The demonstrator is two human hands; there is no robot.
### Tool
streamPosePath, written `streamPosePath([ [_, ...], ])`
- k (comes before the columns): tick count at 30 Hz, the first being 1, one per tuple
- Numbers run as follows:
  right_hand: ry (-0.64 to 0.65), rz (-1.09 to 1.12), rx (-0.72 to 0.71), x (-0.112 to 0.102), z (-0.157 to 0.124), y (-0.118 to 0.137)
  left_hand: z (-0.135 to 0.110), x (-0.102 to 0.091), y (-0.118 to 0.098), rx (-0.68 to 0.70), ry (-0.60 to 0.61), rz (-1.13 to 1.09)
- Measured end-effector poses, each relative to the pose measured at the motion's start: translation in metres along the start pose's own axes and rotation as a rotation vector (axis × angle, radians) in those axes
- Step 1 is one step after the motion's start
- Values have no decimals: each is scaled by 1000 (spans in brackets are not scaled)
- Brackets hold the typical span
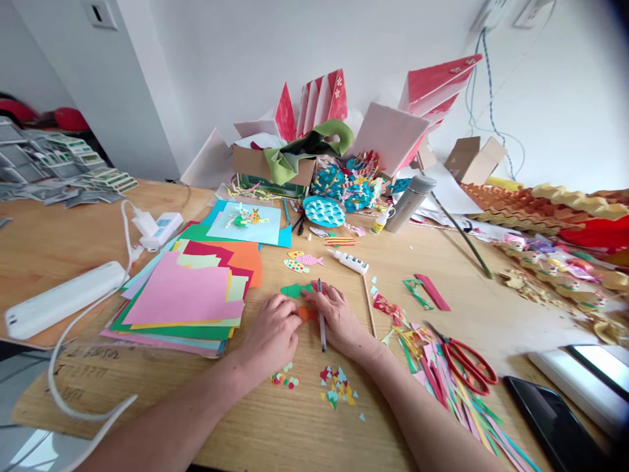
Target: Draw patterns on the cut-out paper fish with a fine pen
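Head view: the left hand [274, 331], fingers curled, meets the orange paper piece [307, 314] lying between both hands, its pinch impossible to tell; the right hand [341, 318] has a pen [322, 324] pinched between its fingers. A slip of the pen could stray-mark the paper; a dragging left palm could scatter the nearby paper dots [285, 379]

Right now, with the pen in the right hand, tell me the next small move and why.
I'd probably steady the orange paper with the left hand and bring the pen to it: the right hand holds the pen, and the fingers of both hands are at the paper. Which pen end writes is too small to tell.
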State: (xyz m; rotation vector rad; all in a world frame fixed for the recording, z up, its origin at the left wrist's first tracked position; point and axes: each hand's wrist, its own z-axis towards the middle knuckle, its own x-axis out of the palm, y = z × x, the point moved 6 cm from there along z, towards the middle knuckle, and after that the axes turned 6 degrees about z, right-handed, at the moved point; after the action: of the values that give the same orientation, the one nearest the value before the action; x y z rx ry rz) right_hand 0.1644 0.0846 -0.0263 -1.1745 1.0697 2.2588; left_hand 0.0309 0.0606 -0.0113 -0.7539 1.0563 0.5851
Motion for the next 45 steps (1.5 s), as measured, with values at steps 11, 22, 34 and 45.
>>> streamPosePath([
  [11,-141,88,114,-30,-14,-11,1,-4,4,-40,-34,15],
  [22,-118,38,55,-41,-16,-6,2,-3,12,-88,3,104],
  [34,56,207,-28,-30,-17,21,2,-5,9,-45,-34,113],
  [45,-72,41,72,-36,-20,-18,0,-1,7,-2,-48,93],
])
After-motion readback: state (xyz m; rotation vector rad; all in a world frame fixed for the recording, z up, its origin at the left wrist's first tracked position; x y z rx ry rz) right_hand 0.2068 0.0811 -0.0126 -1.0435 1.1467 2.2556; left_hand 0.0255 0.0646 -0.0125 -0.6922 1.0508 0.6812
